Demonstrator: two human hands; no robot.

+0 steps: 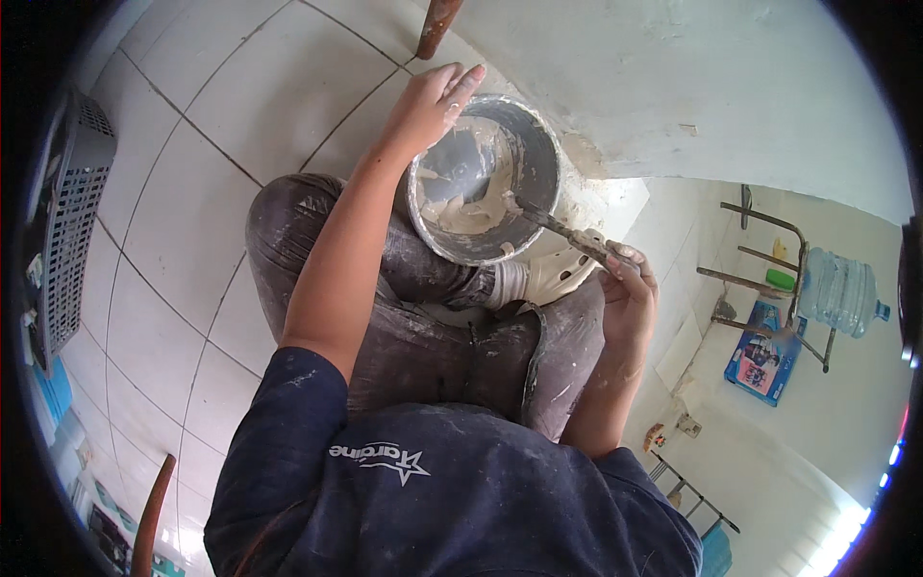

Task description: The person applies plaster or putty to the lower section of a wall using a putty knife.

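A round grey bucket [550,144] stands on the floor before my folded legs, its inner wall smeared with pale paste. Creamy wet plaster [466,217] lies in the bottom and up one side. My left hand [444,104] grips the bucket's upper left rim, fingers curled and partly hidden. In my right hand [630,288] is the handle of a scraper [567,231], caked with dried plaster. The scraper slants over the right rim, and its tip reaches into the bucket by the plaster. Both hands carry pale smears.
A plaster-spotted clog [558,274] on my foot touches the bucket's near side. A white wall [692,87] rises close on the right. A wooden leg [437,27] stands beyond the bucket. At far left is a grey slotted crate [72,221]; at right, a water jug [838,291] beside a metal frame.
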